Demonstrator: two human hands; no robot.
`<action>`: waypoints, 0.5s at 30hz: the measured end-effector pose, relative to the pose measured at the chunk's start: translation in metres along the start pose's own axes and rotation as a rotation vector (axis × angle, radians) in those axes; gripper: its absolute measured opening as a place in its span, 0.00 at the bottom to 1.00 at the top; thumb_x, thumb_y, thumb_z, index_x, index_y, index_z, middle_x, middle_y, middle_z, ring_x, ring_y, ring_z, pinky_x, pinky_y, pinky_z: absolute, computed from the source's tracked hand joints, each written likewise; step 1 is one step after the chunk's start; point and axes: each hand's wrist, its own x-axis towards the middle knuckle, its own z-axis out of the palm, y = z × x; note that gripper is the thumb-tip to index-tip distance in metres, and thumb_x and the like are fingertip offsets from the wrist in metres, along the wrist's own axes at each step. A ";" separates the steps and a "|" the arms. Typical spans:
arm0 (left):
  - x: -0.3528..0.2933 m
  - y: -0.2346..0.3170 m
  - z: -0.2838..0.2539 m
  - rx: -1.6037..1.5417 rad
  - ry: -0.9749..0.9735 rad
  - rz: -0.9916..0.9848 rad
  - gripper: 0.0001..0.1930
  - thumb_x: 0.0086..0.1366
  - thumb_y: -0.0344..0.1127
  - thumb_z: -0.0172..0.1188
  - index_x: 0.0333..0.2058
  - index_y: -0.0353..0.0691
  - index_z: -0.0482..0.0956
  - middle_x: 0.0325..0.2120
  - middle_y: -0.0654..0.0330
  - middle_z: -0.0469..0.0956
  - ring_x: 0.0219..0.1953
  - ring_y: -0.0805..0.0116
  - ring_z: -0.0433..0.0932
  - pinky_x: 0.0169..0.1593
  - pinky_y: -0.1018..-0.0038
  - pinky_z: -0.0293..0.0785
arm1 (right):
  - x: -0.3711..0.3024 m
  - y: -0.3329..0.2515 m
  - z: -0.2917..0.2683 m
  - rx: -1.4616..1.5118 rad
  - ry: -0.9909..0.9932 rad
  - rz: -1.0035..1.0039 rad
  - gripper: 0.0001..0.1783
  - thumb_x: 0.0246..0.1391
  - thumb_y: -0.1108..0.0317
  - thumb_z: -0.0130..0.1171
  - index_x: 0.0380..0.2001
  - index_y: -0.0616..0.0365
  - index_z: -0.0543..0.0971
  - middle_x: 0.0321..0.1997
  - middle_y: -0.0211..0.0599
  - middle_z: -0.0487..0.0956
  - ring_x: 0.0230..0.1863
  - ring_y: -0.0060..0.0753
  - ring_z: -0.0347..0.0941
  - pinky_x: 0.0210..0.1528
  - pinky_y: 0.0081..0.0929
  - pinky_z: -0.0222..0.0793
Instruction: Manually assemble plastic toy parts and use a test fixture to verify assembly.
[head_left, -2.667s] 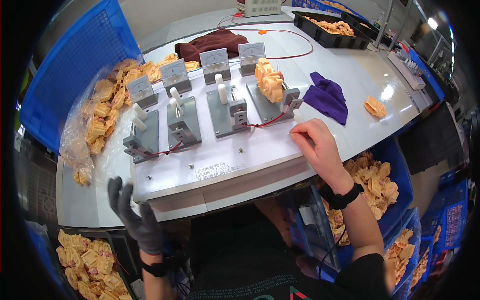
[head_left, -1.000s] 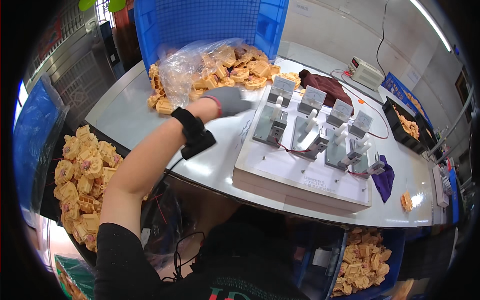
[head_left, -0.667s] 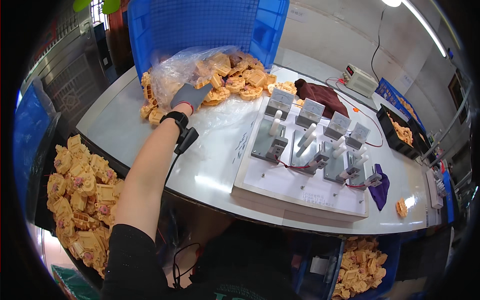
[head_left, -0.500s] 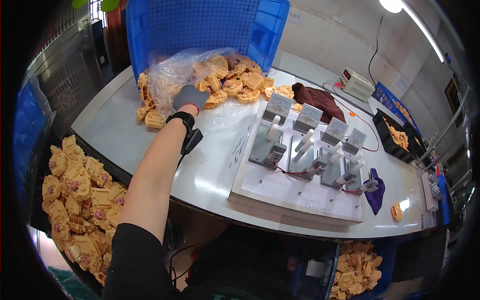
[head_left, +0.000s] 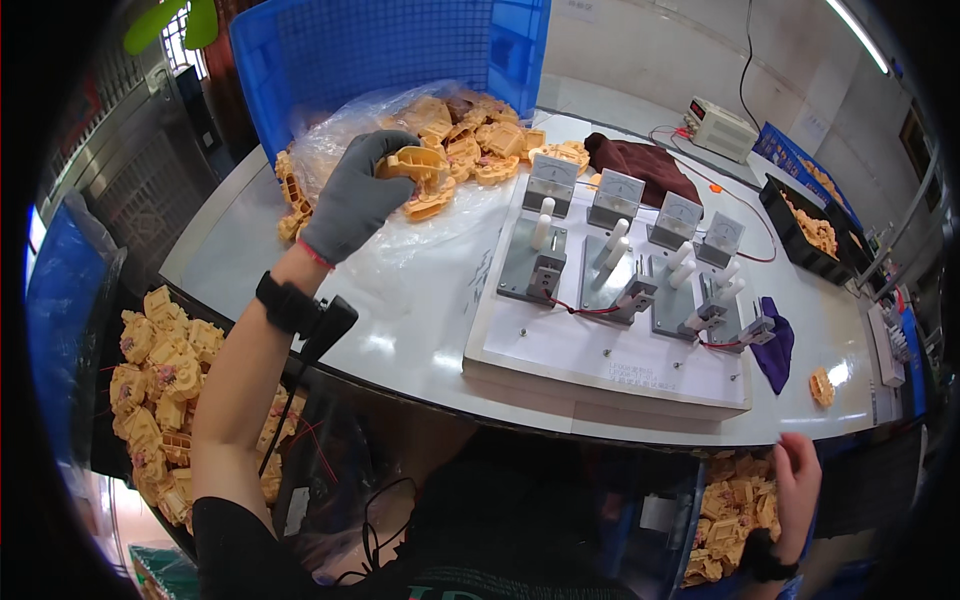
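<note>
My left hand [head_left: 352, 195], in a grey glove, is closed round a cream-yellow plastic housing [head_left: 418, 162] and holds it above the table. Just beyond lies a heap of similar housings [head_left: 500, 137], partly in a clear plastic bag [head_left: 330, 140] at the mouth of a tipped blue crate [head_left: 268, 90]. My bare right hand [head_left: 798, 475] is at the table's front edge on the right, its fingers loosely apart with nothing seen in them. Beside it, below the table, a blue bin holds more housings [head_left: 735, 520].
A white test board [head_left: 570, 345] with several dial meters, grey fixtures and white pegs stands mid-table. Around it lie a brown cloth [head_left: 645, 170], a purple cloth [head_left: 775, 345] and one loose housing [head_left: 821, 387]. A power supply [head_left: 722, 130] and black tray [head_left: 775, 190] are farther back. More housings [head_left: 160, 390] pile up at lower left.
My left hand has drawn back from the heap and lifted, now with a housing in its grip. My right hand has come into view at the lower right. The view has shifted slightly.
</note>
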 end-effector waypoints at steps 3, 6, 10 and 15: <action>-0.033 0.028 -0.009 -0.251 -0.090 -0.086 0.21 0.60 0.21 0.59 0.53 0.40 0.75 0.46 0.63 0.76 0.47 0.74 0.76 0.53 0.78 0.73 | 0.015 -0.066 0.074 0.126 -0.255 -0.170 0.13 0.57 0.74 0.62 0.46 0.63 0.77 0.37 0.35 0.78 0.38 0.23 0.75 0.42 0.20 0.70; -0.056 0.057 -0.006 -0.345 -0.177 -0.147 0.19 0.63 0.20 0.59 0.52 0.42 0.74 0.44 0.67 0.76 0.47 0.79 0.74 0.52 0.80 0.73 | 0.022 -0.116 0.130 0.231 -0.387 -0.470 0.21 0.54 0.74 0.64 0.52 0.59 0.75 0.47 0.40 0.78 0.40 0.31 0.77 0.43 0.25 0.72; -0.079 0.075 -0.004 -0.387 -0.348 -0.012 0.19 0.60 0.17 0.60 0.49 0.42 0.74 0.48 0.66 0.73 0.52 0.79 0.72 0.55 0.78 0.71 | 0.030 -0.172 0.184 0.501 -0.398 -0.639 0.29 0.54 0.72 0.65 0.59 0.56 0.69 0.55 0.42 0.74 0.45 0.33 0.77 0.45 0.28 0.72; -0.093 0.085 0.008 -0.359 -0.426 0.084 0.21 0.57 0.15 0.61 0.48 0.41 0.74 0.51 0.62 0.71 0.58 0.70 0.70 0.62 0.73 0.67 | 0.040 -0.194 0.220 0.581 -0.393 -0.824 0.26 0.56 0.74 0.63 0.58 0.57 0.70 0.55 0.43 0.74 0.48 0.36 0.76 0.48 0.29 0.73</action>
